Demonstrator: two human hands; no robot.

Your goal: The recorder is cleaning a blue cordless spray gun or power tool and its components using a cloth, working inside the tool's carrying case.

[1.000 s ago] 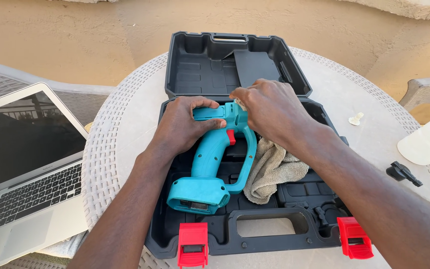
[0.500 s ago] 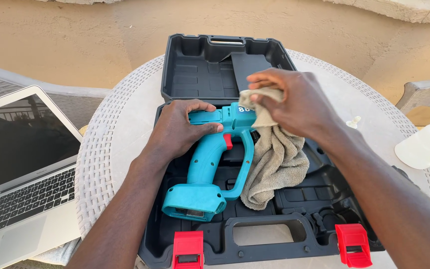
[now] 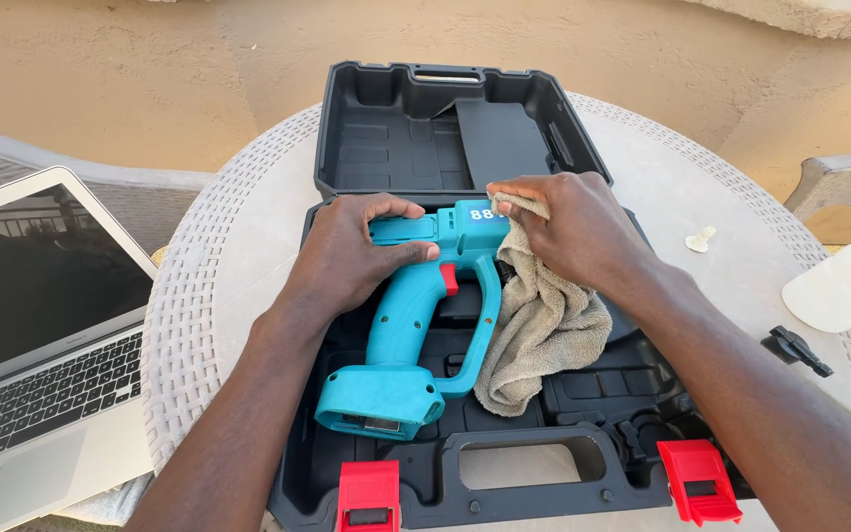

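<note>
Over on the far left an open silver laptop (image 3: 36,325) sits partly off the edge of the round white woven-pattern table (image 3: 219,256), screen dark. Moving in, the person's left hand (image 3: 352,251) lies across the back of a turquoise power tool (image 3: 416,315), fingers curled over its top and thumb pressed along its side, a firm closed grasp that pins the tool down. The tool rests in the lower tray of an open black carry case (image 3: 416,128), its pistol grip and battery foot pointing toward the person, a small red trigger showing just below the thumb. Two red latches (image 3: 368,493) hang at the case's near edge.

Right of centre, the right hand (image 3: 568,232) is bunched closed around a beige cloth (image 3: 539,330), pressing a wad of it against the front of the tool body; the rest of the cloth trails down into the tray beside the handle.

Further right lie a small black cap (image 3: 795,350), a pale scrap (image 3: 699,239) and a whitish plastic bottle (image 3: 844,286) at the frame's edge.

To my eye the risks are these: the thumb sits close to the trigger and could knock it if the grasp shifts; the loose cloth tail could snag on the tray's moulded ribs; and the laptop, overhanging as it does, looks easy to bump with an elbow.
</note>
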